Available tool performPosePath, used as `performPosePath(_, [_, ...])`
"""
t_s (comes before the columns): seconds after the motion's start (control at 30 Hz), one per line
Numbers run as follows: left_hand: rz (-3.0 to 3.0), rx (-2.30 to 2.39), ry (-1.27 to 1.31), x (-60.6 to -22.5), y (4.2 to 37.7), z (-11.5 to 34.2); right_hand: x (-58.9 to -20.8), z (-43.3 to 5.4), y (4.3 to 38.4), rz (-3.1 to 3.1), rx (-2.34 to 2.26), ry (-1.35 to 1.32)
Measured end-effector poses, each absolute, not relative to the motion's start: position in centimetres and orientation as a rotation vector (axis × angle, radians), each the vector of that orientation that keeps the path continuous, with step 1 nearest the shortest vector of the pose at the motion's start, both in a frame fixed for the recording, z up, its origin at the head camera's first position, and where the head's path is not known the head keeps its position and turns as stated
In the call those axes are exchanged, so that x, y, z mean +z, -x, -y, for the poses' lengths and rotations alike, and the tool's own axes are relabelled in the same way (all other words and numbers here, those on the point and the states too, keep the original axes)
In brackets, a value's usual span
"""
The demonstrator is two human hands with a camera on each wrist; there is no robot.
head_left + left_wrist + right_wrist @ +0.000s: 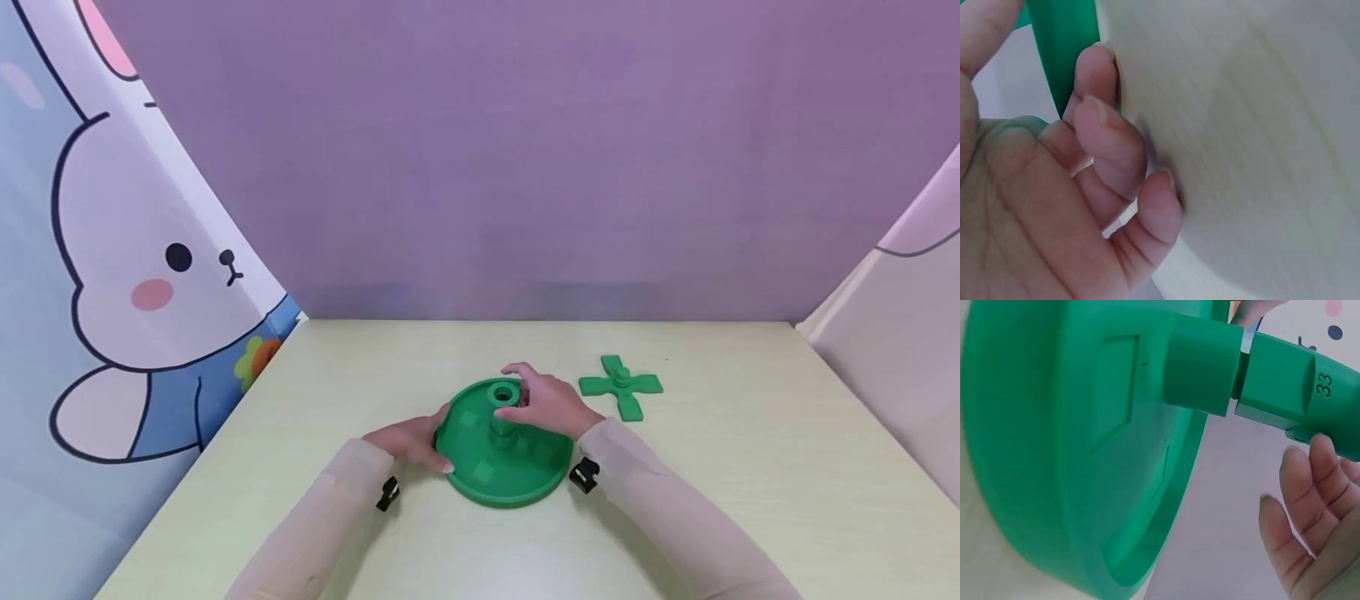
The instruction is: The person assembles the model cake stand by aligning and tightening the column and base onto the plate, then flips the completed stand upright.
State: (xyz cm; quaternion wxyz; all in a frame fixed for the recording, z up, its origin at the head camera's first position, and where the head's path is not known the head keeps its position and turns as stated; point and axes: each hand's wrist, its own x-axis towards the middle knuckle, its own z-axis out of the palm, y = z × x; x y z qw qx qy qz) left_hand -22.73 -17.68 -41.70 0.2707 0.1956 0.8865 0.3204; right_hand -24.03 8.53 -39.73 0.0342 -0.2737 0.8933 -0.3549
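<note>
A round green base [480, 492] with a raised rim and square outlines lies on the table. My left hand [412, 437] grips its left edge, with the thumb on the rim; in the left wrist view the curled fingertips [1094, 75] rest by the rim and tabletop. From the base's middle rises a green socket [1204, 362]. A green post [1279, 378] with flat faces, marked 33, stands slightly tilted over it, a narrow gap showing between them. My right hand [551, 404] holds the post's upper end between thumb and forefinger; the other fingers are partly extended beside it.
A green cross-shaped piece [621, 383] with a central knob lies on the table [720, 467], behind and right of the base. A purple cloth [525, 167] hangs along the back. A rabbit-print cloth [112, 250] borders the left side.
</note>
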Motion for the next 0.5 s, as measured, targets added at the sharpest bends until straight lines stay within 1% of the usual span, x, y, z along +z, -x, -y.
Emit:
performPosePath(0.23, [-2.387,0.855,-0.582,-41.69,22.7,17.95,-40.0,-8.79,23.94,-2.692,-1.12,0.95])
performPosePath(0.37, [-2.388,0.855,-0.579,-41.65,22.67,17.88,-39.97,-8.72,23.83,-2.696,-1.14,0.914])
performPosePath(0.5, [-2.399,0.837,-0.515,-41.58,22.54,17.72,-39.97,-8.45,23.64,-2.716,-1.161,0.863])
